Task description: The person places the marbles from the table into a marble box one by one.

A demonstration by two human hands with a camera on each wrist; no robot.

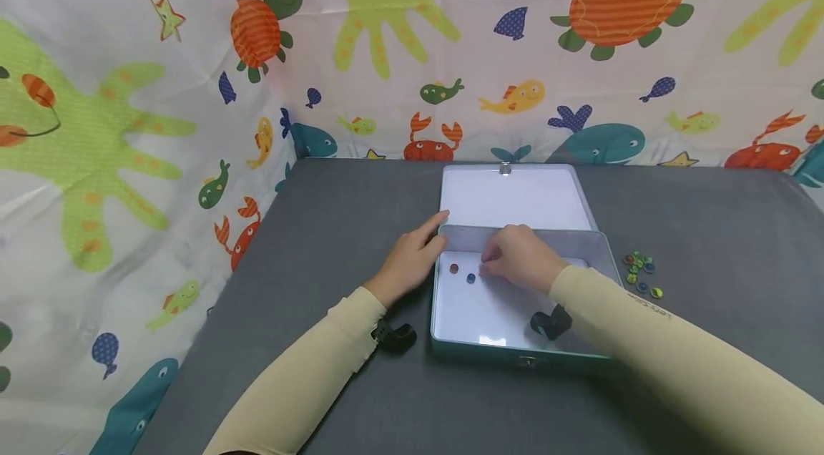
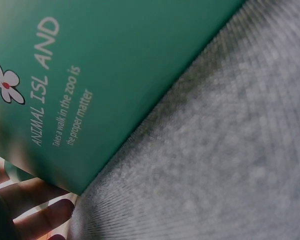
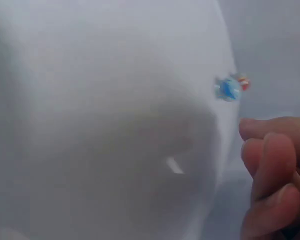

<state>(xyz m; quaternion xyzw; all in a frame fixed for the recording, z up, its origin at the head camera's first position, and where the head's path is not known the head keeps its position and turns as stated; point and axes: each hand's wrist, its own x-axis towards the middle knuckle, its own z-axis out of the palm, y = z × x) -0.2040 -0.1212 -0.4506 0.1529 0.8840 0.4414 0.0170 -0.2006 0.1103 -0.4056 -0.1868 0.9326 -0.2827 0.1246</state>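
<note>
An opened green metal box (image 1: 479, 353) with a white inside stands before me, its lid (image 1: 515, 194) laid back. On its floor lie a reddish marble (image 1: 453, 268) and a blue marble (image 1: 471, 278). My left hand (image 1: 408, 262) rests at the box's back left corner, fingers extended; the left wrist view has its fingers (image 2: 45, 217) beside the printed green side. My right hand (image 1: 520, 257) is inside the box, just right of the blue marble, fingertips drawn together. In the right wrist view its fingers (image 3: 275, 160) are bent; I cannot tell whether they hold a marble.
Several more glass marbles (image 1: 639, 270) lie in a loose group on the grey table (image 1: 714, 247), right of the box. A printed cloth (image 1: 386, 97) with sea animals hangs behind and to the left. Latches sit on the lid and box front.
</note>
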